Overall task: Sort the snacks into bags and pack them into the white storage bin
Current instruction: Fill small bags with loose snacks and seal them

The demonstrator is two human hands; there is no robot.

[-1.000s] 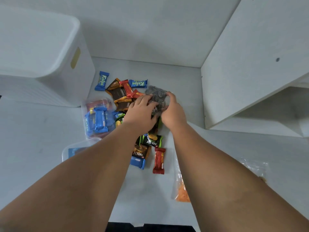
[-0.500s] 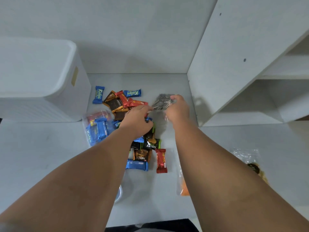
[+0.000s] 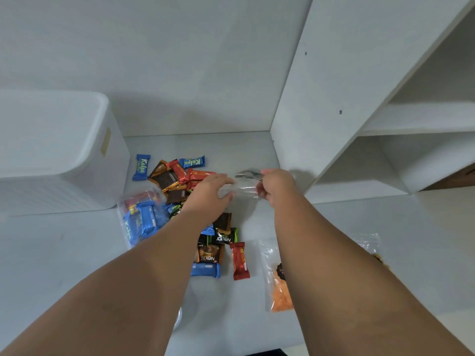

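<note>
i see left hand and right hand pinching clear bag, long axis sideways, beside shelf (contents blurred).

both forearms stretched forward; left grip, right grip pinch clear bag between them

The place looks like a tidy home or office storage corner: a white desk pushed against a bare pale wall, with open white shelves and a white storage bin standing on it
</note>
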